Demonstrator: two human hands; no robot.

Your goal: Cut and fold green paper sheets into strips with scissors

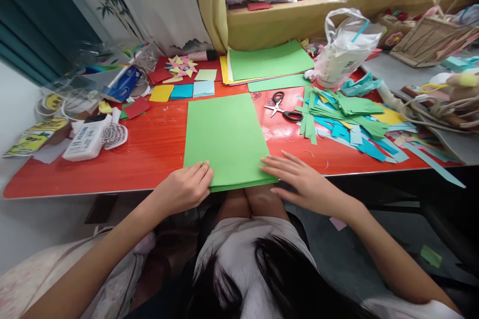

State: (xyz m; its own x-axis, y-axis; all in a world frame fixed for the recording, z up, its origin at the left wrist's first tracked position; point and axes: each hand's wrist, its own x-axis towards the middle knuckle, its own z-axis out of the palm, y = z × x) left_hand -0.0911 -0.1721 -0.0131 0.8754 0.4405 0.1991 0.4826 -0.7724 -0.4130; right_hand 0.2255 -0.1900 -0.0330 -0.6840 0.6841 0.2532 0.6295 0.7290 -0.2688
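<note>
A large green paper sheet [226, 139], folded so a second layer shows along its near edge, lies on the red table [149, 154] right in front of me. My left hand [185, 187] rests at its near left corner, fingers curled together against the paper's edge. My right hand [299, 177] lies flat at the near right corner, fingers stretched out on the sheet's edge and the table. Black-handled scissors [282, 107] lie shut on the table beyond the sheet to the right.
A pile of green and blue paper strips [348, 119] covers the right side. A stack of green and yellow sheets [267, 62] lies at the back, near a plastic bag [344, 50]. Small coloured squares [183, 90], tape rolls and a white box [88, 139] sit left.
</note>
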